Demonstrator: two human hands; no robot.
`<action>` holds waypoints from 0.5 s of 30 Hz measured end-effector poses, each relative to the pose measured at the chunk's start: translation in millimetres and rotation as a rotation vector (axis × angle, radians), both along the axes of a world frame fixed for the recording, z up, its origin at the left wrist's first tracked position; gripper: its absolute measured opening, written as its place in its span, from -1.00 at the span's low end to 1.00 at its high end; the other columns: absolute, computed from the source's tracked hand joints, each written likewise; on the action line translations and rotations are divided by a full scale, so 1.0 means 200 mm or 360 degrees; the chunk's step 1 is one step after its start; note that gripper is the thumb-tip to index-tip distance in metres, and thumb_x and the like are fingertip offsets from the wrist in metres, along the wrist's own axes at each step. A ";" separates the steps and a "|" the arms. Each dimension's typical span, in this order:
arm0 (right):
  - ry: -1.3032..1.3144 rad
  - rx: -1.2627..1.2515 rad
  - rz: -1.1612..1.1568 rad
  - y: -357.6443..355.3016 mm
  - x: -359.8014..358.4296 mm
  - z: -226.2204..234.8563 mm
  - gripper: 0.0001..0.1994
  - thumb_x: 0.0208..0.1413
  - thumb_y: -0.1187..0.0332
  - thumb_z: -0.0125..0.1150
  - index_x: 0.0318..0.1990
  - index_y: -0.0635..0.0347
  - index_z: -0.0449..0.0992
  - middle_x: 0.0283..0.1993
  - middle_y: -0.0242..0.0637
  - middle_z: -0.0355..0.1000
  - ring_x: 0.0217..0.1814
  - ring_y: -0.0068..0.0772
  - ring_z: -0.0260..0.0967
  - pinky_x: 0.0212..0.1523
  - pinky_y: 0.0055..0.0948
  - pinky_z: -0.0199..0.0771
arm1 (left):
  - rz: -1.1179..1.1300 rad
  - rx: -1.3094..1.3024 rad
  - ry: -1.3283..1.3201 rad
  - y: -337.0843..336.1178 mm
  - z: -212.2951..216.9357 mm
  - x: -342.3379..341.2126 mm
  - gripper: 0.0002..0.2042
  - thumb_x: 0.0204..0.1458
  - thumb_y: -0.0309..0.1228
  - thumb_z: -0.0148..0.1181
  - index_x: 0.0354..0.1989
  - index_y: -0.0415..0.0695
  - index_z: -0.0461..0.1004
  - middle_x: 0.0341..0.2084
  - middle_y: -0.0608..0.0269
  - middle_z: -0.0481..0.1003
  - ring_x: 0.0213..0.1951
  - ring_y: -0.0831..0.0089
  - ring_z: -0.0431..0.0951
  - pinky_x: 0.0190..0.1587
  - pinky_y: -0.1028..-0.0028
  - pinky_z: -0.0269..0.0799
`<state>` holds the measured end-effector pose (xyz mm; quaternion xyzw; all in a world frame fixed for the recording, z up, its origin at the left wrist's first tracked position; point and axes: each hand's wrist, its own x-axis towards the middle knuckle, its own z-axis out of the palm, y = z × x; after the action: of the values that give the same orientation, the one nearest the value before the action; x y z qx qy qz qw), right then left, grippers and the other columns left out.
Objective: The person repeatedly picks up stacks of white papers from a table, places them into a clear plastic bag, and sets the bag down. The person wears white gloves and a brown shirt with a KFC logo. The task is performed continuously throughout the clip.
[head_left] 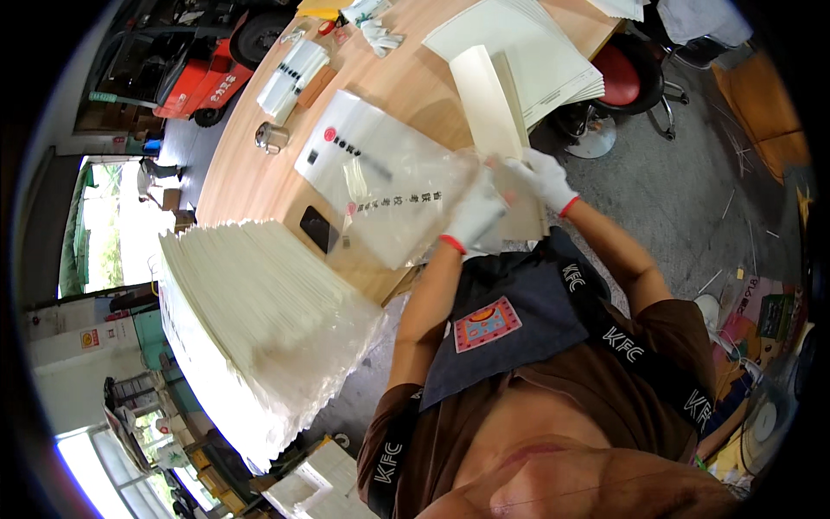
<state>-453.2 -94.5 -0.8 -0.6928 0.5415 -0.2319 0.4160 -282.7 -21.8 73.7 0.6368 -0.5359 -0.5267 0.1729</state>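
The wooden surface (pixel 259 173) carries stacks of cream sheets. Both gloved hands meet over its near edge: the left hand (pixel 474 216) is closed on the clear plastic bag (pixel 380 186), which spreads away to its left; the right hand (pixel 545 177) pinches the folded cream booklet (pixel 488 108), whose long axis runs up away from that grip.

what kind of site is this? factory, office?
Likely a small packing workshop, not an office: a forklift parked by the wooden table, a tall stack of cream paper sheets, and gloved hands sliding sheets into a clear plastic bag.
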 end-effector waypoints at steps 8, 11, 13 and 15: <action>0.0502 -0.1326 0.1056 0.06 -0.12 0.63 -0.78 -0.03 0.19 0.14 -0.38 0.15 0.45 -0.24 -0.17 0.42 -0.35 -0.21 0.47 -0.48 -0.22 0.48 | 0.1085 -0.0606 0.0980 0.08 0.32 0.84 -0.55 0.21 -0.14 -0.14 0.22 -0.06 0.24 0.07 0.24 0.39 -0.36 0.60 0.44 -0.41 0.57 0.42; 0.0764 -0.1331 0.1374 0.03 0.01 0.68 -0.80 -0.05 0.22 0.14 -0.38 0.16 0.46 -0.27 -0.16 0.44 -0.38 -0.18 0.48 -0.49 -0.20 0.49 | 0.0859 -0.0807 0.0640 0.21 0.56 0.63 -0.56 0.17 -0.27 -0.07 0.24 -0.07 0.22 0.04 0.27 0.41 -0.25 0.50 0.47 -0.40 0.60 0.39; 0.0950 -0.1113 0.1474 0.03 0.14 0.69 -0.82 -0.07 0.24 0.15 -0.42 0.17 0.46 -0.30 -0.12 0.44 -0.35 -0.15 0.47 -0.47 -0.21 0.49 | 0.0534 -0.0674 0.0007 0.29 0.49 0.44 -0.55 0.13 -0.40 -0.04 0.24 -0.11 0.22 -0.02 0.25 0.44 -0.27 0.49 0.46 -0.39 0.59 0.39; 0.0586 -0.0502 0.1468 -0.01 0.21 0.70 -0.77 -0.01 0.22 0.13 -0.30 0.17 0.54 -0.33 -0.09 0.48 -0.27 -0.21 0.46 -0.32 -0.35 0.47 | 0.0593 -0.0625 0.0421 0.41 0.41 0.23 -0.59 0.12 -0.47 -0.05 0.18 -0.15 0.26 -0.23 0.14 0.51 -0.33 0.49 0.46 -0.38 0.51 0.40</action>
<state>-411.7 -97.0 139.7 -0.9429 0.2027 0.0223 0.2632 -236.3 59.9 156.7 0.6045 -0.4742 -0.4505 0.4547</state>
